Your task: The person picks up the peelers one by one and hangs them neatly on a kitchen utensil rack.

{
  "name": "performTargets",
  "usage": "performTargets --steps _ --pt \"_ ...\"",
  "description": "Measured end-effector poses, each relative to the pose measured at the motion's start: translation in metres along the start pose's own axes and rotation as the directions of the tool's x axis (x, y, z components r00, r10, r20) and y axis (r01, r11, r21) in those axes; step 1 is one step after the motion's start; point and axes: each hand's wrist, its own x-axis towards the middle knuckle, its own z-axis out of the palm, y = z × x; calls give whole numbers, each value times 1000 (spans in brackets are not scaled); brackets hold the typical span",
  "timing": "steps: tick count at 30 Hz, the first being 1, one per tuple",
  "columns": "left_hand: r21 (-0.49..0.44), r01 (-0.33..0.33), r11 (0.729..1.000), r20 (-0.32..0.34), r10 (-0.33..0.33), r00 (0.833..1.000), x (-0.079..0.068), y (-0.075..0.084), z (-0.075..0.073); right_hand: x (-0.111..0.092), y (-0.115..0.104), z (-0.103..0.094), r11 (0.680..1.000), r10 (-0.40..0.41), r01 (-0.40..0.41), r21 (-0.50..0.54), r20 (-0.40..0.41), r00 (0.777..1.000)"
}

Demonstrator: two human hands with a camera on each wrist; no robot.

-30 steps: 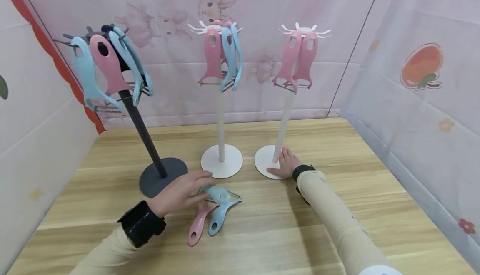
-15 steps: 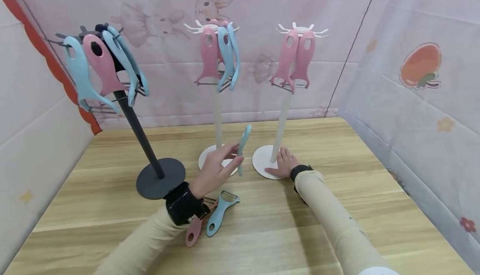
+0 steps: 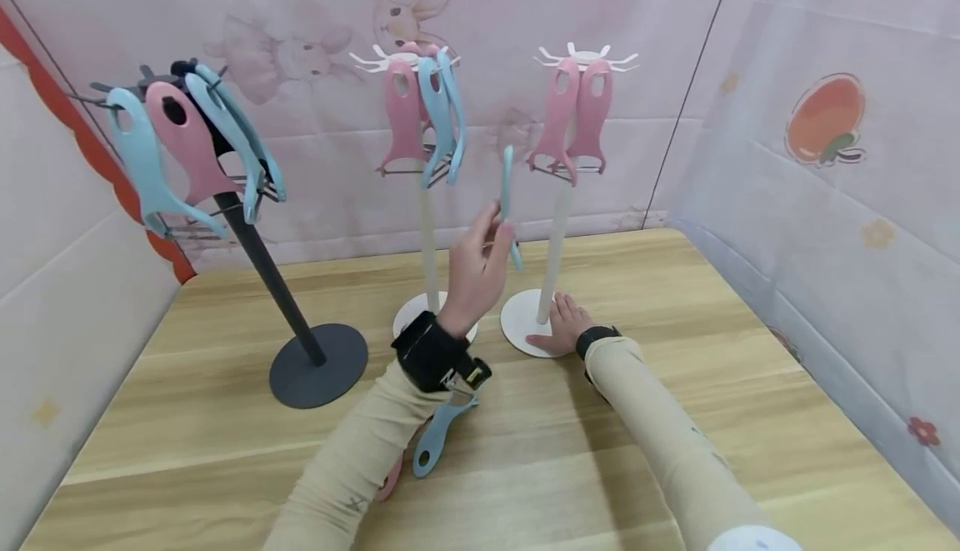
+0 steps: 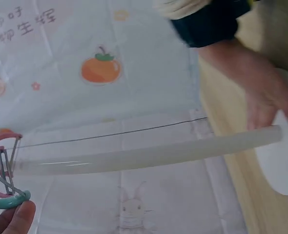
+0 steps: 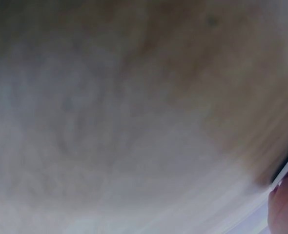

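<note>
My left hand (image 3: 477,272) pinches a light blue peeler (image 3: 506,180) in the air, between the middle and right white stands. In the left wrist view, thumb and fingertip grip the end of the blue peeler (image 4: 10,201), close to the pink peelers hanging on the right stand. My right hand (image 3: 566,326) lies with extended fingers on the round base (image 3: 517,322) of the right white stand (image 3: 553,259), beside its pole. Two pink peelers (image 3: 592,113) hang from that stand's hooks. The right wrist view is mostly blurred, with part of a hand (image 5: 285,207) at its edge.
On the table, a blue peeler (image 3: 435,443) and a pink peeler (image 3: 392,482) lie below my left forearm, partly covered. The middle white stand (image 3: 427,242) carries pink and blue peelers. A dark stand (image 3: 273,280) with several peelers stands left. Printed cloth (image 3: 322,1) surrounds the table.
My left hand has picked the blue peeler from the tabletop pile and carried it up and right toward the right stand. The right hand has stayed on the base.
</note>
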Motion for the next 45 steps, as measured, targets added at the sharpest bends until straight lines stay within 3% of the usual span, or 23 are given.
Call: performTargets --steps 4,12,19,24,29,35,42,45 --pt "27 -22 999 -51 23 998 25 7 6 2 2 -1 1000 -6 6 -26 16 1000" --pt "89 -14 996 -90 22 996 64 19 19 -3 -1 -5 999 -1 2 -47 30 1000" --pt "125 71 990 -124 -55 991 82 27 20 -6 -15 -7 998 14 -11 -54 56 998" --pt "134 131 982 -100 -118 988 90 28 21 -3 -11 -4 1000 -2 3 -29 36 999" --pt "118 166 979 -60 -160 985 90 25 26 1 -3 2 999 -26 25 -47 -16 1000" --pt "90 108 990 -30 -105 994 81 18 23 2 -1 6 997 -58 54 -56 -70 996" --pt "104 119 988 16 -121 993 49 14 12 2 -1 3 998 -58 56 -41 -35 998" --pt "155 32 987 42 -38 998 34 9 6 2 1 3 998 -49 49 -37 -18 999"
